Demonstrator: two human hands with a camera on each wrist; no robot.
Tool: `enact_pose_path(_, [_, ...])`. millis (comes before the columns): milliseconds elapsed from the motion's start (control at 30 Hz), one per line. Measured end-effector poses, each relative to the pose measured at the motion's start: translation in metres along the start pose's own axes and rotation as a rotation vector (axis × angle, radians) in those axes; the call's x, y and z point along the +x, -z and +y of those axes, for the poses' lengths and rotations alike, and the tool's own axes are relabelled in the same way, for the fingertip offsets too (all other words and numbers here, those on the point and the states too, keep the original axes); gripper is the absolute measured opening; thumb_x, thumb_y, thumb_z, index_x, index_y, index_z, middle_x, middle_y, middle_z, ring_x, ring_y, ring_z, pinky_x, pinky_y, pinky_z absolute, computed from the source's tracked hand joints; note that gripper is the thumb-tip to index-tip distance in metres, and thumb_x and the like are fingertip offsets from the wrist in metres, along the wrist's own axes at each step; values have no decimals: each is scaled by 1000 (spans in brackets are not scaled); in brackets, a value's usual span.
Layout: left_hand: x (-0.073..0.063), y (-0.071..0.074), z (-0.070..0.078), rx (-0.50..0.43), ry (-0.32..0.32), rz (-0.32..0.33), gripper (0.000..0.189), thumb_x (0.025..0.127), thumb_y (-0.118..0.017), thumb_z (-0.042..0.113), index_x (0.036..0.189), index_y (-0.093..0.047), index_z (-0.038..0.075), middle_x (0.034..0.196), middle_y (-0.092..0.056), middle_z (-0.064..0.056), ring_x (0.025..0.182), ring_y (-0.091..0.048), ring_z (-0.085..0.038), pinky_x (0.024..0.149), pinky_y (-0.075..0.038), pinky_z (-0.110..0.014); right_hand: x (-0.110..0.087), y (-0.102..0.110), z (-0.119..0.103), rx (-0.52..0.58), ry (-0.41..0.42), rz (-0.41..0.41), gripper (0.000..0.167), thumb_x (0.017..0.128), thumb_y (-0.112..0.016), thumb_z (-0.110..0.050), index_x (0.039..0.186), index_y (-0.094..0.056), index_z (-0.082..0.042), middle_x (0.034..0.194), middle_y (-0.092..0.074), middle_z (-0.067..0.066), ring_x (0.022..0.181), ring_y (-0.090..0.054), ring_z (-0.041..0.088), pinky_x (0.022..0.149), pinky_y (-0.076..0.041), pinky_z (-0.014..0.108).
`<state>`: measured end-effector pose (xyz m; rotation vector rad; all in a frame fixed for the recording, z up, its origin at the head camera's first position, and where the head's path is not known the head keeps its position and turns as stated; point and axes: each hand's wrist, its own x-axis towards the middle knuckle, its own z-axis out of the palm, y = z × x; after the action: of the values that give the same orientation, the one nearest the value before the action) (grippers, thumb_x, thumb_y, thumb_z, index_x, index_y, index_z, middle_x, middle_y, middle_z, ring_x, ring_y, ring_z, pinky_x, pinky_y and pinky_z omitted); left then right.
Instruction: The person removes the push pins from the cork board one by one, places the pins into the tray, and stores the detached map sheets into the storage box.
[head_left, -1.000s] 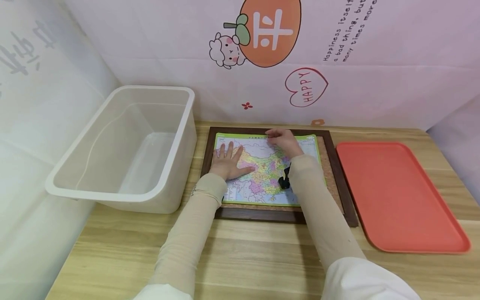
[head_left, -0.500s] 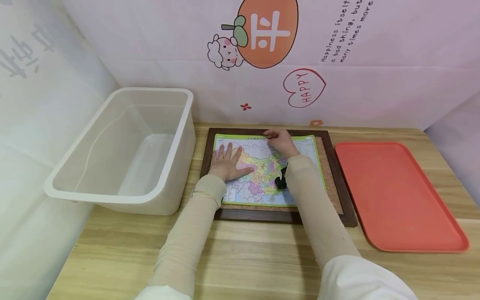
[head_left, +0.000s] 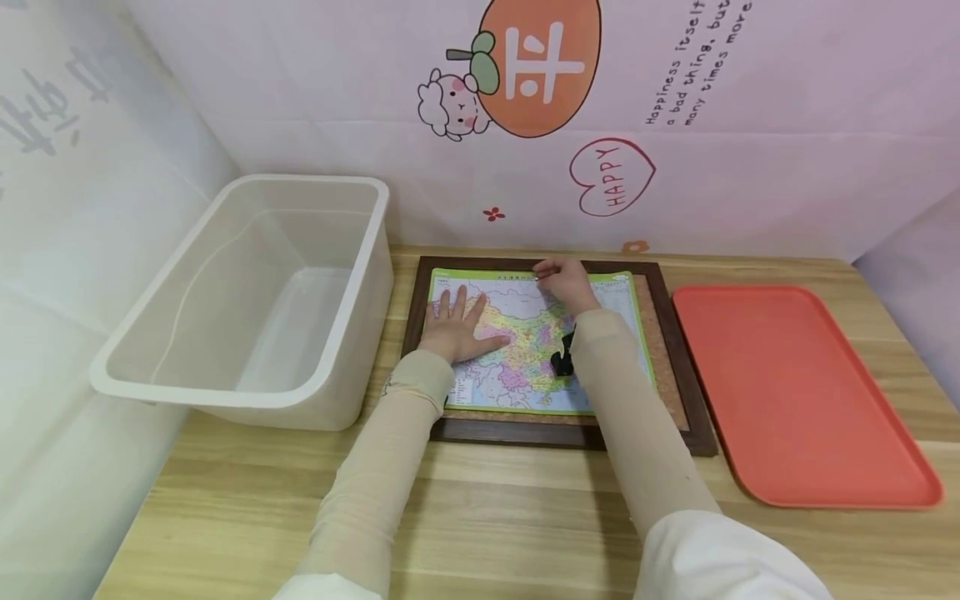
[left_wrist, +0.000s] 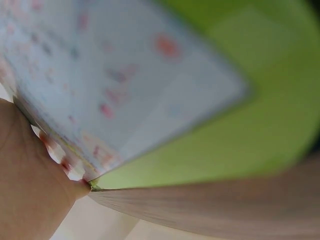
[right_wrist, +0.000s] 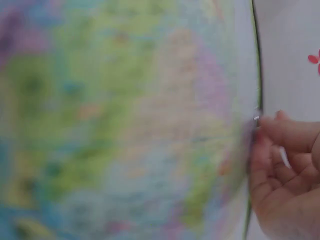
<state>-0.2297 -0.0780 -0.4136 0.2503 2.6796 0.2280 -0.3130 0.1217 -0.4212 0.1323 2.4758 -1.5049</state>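
Observation:
A colourful map with a green border lies on a cork board in a dark brown wooden frame. My left hand rests flat on the map's left part, fingers spread. In the left wrist view, that palm is beside the map's green corner. At the middle of the map's top edge, my right hand has its fingers curled. The right wrist view shows its thumb and fingers pinching a small shiny pin at the map's edge; most of it is hidden.
A deep white plastic tub stands left of the board. To the right lies a flat red tray, close to the frame. Behind them rises a printed cloth backdrop. Everything stands on a wood-grain table.
The right hand stays at the map's top edge, its wrist shifted slightly left. The left hand keeps its place. The head view has swayed slightly.

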Motion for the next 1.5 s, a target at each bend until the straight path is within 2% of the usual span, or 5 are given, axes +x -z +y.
enact_pose_path(233, [1, -3, -1, 1, 7, 3, 91, 86, -31, 78, 154, 4, 29, 162, 15, -8, 149, 15, -34, 120, 5, -55, -3, 1, -7, -30, -22, -24, 31, 93, -52, 2, 123, -59, 2, 127, -57, 21, 116, -55, 30, 101, -47, 40])
enact_pose_path(467, [1, -3, -1, 4, 2, -1, 90, 86, -31, 77, 154, 5, 29, 161, 16, -8, 149, 15, -34, 120, 5, -55, -4, -3, -5, -239, 68, 34, 24, 92, -59, -6, 115, -64, -1, 114, -61, 19, 103, -55, 30, 95, -48, 42])
enact_pose_path(700, [0, -3, 0, 6, -5, 0, 90, 87, -30, 77, 154, 6, 29, 161, 17, -7, 148, 16, -34, 120, 5, -54, -1, -4, -4, -343, 109, 25, 21, 95, -55, -8, 113, -63, 1, 112, -60, 19, 97, -52, 28, 91, -47, 41])
enact_pose_path(1233, [-1, 0, 1, -11, -4, -1, 89, 88, -31, 76, 154, 5, 29, 161, 17, -7, 148, 17, -34, 120, 6, -54, -2, -4, -14, -371, 98, 28, 21, 95, -54, -5, 109, -66, 4, 111, -62, 22, 93, -53, 27, 85, -48, 39])
enact_pose_path(1500, [-1, 0, 0, -10, 4, 4, 89, 87, -31, 76, 154, 5, 30, 161, 17, -7, 148, 17, -33, 120, 6, -54, -4, -6, -20, -390, 98, 25, 21, 95, -55, -6, 108, -66, 6, 115, -62, 22, 98, -55, 29, 91, -48, 42])
